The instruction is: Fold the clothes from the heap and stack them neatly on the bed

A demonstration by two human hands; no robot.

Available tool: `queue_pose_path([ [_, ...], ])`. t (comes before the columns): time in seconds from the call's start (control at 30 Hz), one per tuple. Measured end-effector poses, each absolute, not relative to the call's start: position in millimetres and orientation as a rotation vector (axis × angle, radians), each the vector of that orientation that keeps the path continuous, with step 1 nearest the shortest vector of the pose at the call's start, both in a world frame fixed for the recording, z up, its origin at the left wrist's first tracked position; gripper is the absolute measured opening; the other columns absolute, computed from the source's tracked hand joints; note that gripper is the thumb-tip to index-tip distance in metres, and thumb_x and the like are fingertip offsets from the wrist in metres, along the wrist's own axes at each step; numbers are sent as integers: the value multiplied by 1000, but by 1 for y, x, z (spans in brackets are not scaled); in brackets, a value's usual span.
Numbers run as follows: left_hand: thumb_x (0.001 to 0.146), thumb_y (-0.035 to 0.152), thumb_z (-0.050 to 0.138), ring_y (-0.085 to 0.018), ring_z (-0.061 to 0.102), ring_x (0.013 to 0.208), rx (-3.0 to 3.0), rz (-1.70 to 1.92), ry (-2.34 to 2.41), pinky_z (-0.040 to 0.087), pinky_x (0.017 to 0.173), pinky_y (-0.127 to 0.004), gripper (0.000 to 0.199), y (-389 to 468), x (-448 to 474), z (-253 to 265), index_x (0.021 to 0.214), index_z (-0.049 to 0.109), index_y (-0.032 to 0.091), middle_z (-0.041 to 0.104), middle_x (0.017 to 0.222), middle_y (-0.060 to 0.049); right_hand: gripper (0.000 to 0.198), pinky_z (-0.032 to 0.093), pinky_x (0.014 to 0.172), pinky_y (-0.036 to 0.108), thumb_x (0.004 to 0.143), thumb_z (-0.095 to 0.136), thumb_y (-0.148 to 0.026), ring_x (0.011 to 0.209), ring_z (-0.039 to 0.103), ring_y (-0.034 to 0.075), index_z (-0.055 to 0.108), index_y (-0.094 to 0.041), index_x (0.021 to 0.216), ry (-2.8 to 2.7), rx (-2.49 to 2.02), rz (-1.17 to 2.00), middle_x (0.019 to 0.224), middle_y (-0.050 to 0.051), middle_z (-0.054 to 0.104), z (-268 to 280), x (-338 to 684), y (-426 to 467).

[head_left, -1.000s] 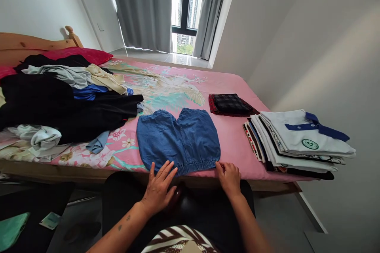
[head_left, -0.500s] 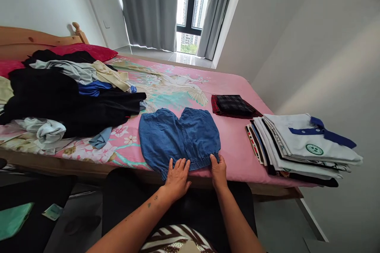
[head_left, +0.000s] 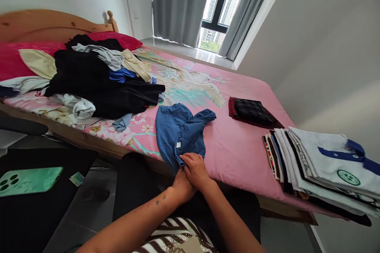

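A pair of blue denim shorts [head_left: 172, 126] lies at the near edge of the bed, folded over with the right side laid across the left. A small white label [head_left: 178, 145] shows near the gathered waistband. My right hand [head_left: 196, 170] grips the waistband, its fingers curled over the edge. Just below and partly under it, my left hand [head_left: 180, 186] touches the same corner of the waistband. Its fingers are mostly hidden behind my right hand and the cloth.
A heap of loose clothes [head_left: 89, 75] covers the bed's left side. Folded plaid garments [head_left: 252, 110] lie to the right, beside a tall stack of folded shirts [head_left: 323, 162]. A green phone [head_left: 35, 182] and a small card [head_left: 76, 179] rest on a black surface at lower left.
My right hand has carried the right side of the shorts leftward over the other half, meeting my left hand. The shorts lay spread out before. The view has turned slightly left.
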State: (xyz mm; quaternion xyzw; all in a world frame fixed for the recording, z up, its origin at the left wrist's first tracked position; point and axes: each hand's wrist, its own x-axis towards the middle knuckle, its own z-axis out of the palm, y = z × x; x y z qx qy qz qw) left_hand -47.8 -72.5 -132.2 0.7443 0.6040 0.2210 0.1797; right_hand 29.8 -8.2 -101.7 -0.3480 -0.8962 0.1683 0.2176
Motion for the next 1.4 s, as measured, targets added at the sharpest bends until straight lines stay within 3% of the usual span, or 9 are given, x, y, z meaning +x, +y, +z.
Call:
queue_pose_path([
  [0.07, 74, 25, 58, -33, 44, 121, 2170, 695, 1572, 25, 106, -51, 51, -91, -56, -130, 124, 55, 14, 55, 127, -16, 46, 38, 96, 38, 77, 49, -7, 109, 50, 20, 58, -23, 119, -2477, -979, 473, 116, 4, 60, -107, 33, -9],
  [0.13, 77, 25, 56, -27, 50, 113, 2154, 794, 1438, 25, 107, -47, 35, -111, -67, -129, 111, 62, 18, 61, 116, -11, 48, 37, 97, 38, 78, 47, -7, 111, 49, 19, 56, -23, 122, -2478, -964, 486, 118, 4, 59, -111, 38, -9],
  [0.2, 81, 29, 53, -21, 58, 93, 1929, 863, 1502, 37, 97, -42, 16, -124, -79, -134, 87, 64, 19, 66, 93, -6, 49, 36, 99, 39, 78, 47, -7, 113, 48, 20, 55, -22, 124, -2492, -942, 481, 121, 5, 57, -115, 42, -9],
  [0.27, 81, 40, 53, -18, 57, 74, 1486, 911, 1714, 44, 78, -36, 24, -126, -91, -143, 73, 58, 18, 61, 74, -4, 50, 35, 100, 40, 77, 47, -7, 114, 47, 21, 55, -22, 124, -2490, -937, 467, 122, 6, 57, -118, 42, -10],
  [0.37, 75, 55, 56, -17, 57, 67, 813, 1033, 1675, 44, 63, -30, 39, -113, -106, -157, 82, 53, 16, 59, 72, -2, 49, 37, 99, 41, 78, 46, -7, 112, 48, 21, 56, -22, 123, -2452, -949, 454, 119, 6, 58, -117, 40, -11],
  [0.53, 68, 58, 65, -17, 62, 76, 547, 1149, 1311, 44, 65, -26, 57, -90, -111, -150, 102, 56, 13, 65, 92, -7, 46, 35, 103, 44, 81, 44, -9, 116, 47, 22, 55, -22, 125, -2391, -926, 360, 120, 7, 57, -101, 37, -14],
  [0.73, 68, 48, 68, -17, 63, 77, 455, 1304, 1230, 46, 68, -27, 46, -87, -98, -130, 98, 60, 14, 67, 92, -7, 46, 29, 106, 46, 85, 44, -11, 120, 44, 23, 51, -23, 129, -2444, -926, 286, 124, 6, 56, -109, 27, -21],
  [0.93, 65, 43, 70, -15, 63, 66, 476, 1247, 1277, 43, 63, -25, 37, -83, -102, -121, 81, 61, 12, 67, 76, -5, 45, 27, 108, 45, 88, 40, -12, 123, 43, 21, 47, -22, 132, -2432, -929, 310, 127, 6, 55, -114, 26, -24],
  [1.4, 66, 38, 66, -13, 59, 60, 500, 1276, 1216, 46, 61, -25, 30, -69, -107, -98, 78, 64, 11, 67, 73, -6, 55, 26, 109, 47, 87, 34, -8, 129, 38, 19, 37, -24, 139, -2373, -764, 315, 132, 5, 50, -105, 31, -19],
])
